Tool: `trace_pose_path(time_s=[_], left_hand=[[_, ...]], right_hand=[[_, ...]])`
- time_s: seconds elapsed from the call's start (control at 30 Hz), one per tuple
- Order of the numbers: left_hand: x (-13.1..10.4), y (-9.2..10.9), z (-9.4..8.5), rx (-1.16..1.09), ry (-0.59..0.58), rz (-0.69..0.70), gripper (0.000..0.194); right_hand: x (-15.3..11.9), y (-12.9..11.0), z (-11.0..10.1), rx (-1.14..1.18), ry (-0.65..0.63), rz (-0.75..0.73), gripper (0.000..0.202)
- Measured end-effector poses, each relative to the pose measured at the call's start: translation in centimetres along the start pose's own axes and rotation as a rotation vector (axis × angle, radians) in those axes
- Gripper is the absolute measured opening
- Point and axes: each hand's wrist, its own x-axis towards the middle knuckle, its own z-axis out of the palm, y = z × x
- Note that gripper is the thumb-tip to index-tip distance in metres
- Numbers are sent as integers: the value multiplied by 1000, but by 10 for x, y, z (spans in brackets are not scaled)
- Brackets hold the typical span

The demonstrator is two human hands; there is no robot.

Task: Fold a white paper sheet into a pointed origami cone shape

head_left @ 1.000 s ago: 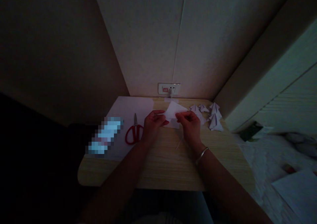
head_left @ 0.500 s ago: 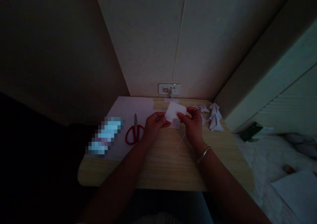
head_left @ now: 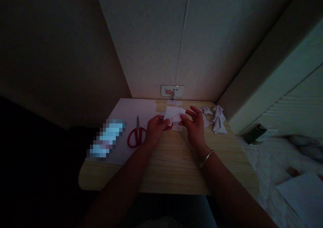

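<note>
A small white paper (head_left: 174,115) is pinched at centre frame, just above the worktop (head_left: 166,167), by both hands: left hand (head_left: 154,131) on its left edge, right hand (head_left: 194,128) on its right, some fingers spread. Red scissors (head_left: 135,135) are laid on a white sheet (head_left: 131,112) left of the hands. Folded paper pieces (head_left: 217,120) are clustered at right, near the wall. A socket (head_left: 172,90) is seen above.

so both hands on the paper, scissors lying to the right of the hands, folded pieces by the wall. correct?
Not quite: the head view shows the scissors to the left of the left hand. Both hands, with the right hand, do hold the paper; folded pieces sit by the wall.
</note>
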Motion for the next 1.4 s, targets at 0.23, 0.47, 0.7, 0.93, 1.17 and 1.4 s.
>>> trace_pose_path(time_s=[0.23, 0.47, 0.7, 0.93, 1.17, 1.4], left_hand=[[-1, 3, 2, 2, 2, -1, 25], [-2, 1, 2, -24, -38, -11, 25], [-2, 5, 2, -45, -21, -24, 29], [5, 8, -7, 149, -13, 50, 25], [7, 10, -12, 408, -173, -24, 18], [-1, 4, 1, -92, 7, -7, 36]], right_hand=[[-4, 8, 2, -118, -252, 293, 31], [0, 6, -1, 13, -202, 314, 29], [2, 0, -3, 46, -233, 421, 33], [9, 0, -11, -256, -199, 262, 46], [9, -5, -14, -450, -172, -113, 37], [0, -2, -3, -158, -166, 59, 26]])
